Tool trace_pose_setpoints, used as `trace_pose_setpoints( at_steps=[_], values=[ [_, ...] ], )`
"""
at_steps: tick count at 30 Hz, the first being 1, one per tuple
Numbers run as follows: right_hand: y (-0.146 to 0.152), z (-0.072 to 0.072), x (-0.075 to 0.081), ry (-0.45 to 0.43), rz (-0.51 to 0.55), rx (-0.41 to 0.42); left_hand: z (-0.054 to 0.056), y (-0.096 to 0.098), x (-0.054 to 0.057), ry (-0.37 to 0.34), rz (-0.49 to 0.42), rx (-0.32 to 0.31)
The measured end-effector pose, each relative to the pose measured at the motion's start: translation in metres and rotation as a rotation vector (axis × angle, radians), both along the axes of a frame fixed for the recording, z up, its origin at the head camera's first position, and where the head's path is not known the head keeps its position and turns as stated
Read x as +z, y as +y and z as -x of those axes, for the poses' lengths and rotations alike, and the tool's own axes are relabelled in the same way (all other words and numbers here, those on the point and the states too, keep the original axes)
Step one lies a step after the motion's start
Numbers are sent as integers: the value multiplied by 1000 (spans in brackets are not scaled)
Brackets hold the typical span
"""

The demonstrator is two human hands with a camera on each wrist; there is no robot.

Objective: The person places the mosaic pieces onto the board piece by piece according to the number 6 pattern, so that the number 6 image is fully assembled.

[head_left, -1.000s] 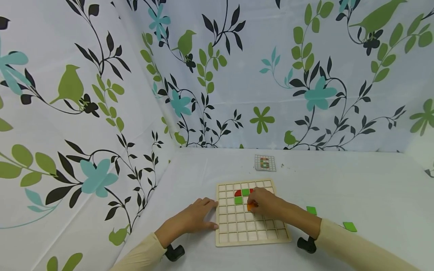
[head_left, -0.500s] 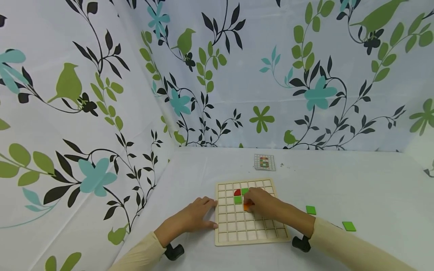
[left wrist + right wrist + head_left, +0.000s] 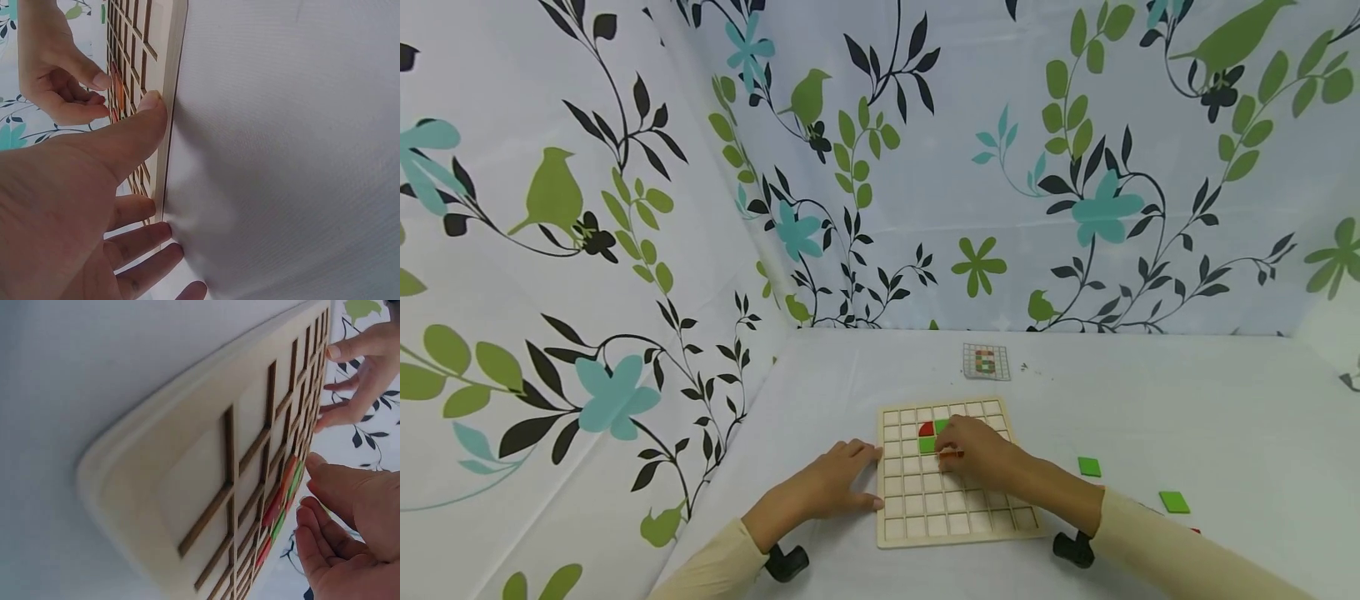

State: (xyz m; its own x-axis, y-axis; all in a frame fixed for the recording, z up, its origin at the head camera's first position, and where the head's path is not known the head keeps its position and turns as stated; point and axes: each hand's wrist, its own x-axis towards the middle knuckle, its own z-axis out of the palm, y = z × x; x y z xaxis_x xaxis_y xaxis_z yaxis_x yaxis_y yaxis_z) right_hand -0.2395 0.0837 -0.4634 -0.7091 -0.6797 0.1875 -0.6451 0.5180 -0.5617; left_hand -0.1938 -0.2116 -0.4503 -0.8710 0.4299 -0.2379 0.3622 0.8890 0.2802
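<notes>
A square wooden grid board point(image 3: 925, 504) lies on the white table. My left hand point(image 3: 831, 479) rests at its left edge, thumb on the rim in the left wrist view and the other fingers loosely spread beside it. Above the board's middle, my right hand point(image 3: 981, 454) pinches an orange tile point(image 3: 119, 90) low at the grid, between thumb and fingertips. A red rounded tile point(image 3: 926, 429), a green tile point(image 3: 927, 445) and another green tile point(image 3: 941, 426) sit in cells beside the right fingers. Part of the orange tile is hidden by the hand.
Behind the board lies a small card point(image 3: 987, 362) printed with a grid and a coloured pattern. To the right are a green tile point(image 3: 1089, 467) and a green diamond-like tile point(image 3: 1174, 502). A bit of red point(image 3: 1195, 530) shows beside the right sleeve. A patterned curtain point(image 3: 865, 167) hangs behind.
The right hand has shifted slightly left, and the orange tile under its fingers now shows as a thinner, darker strip. The left hand has stayed at the board's edge.
</notes>
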Motion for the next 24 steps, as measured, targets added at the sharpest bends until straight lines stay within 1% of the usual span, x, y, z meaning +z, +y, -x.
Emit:
trace_pose_setpoints(
  at_steps=[3,7,11,14,17,24],
  values=[
    [15,-1,6,-47,36,-81,0,0,0,12,8,-5],
    [41,1,12,-89,70,-201,0,-1,1,19,11,-6],
    [72,1,14,-80,83,-283,0,-1,2,20,2,-11],
    [94,-3,13,-89,98,-326,-1,-1,2,22,-6,-17],
    [116,-6,10,-117,99,-367,-1,0,2,21,-9,-18],
    [165,-14,-3,-200,21,-421,-2,1,1,25,-14,-28]
  ],
)
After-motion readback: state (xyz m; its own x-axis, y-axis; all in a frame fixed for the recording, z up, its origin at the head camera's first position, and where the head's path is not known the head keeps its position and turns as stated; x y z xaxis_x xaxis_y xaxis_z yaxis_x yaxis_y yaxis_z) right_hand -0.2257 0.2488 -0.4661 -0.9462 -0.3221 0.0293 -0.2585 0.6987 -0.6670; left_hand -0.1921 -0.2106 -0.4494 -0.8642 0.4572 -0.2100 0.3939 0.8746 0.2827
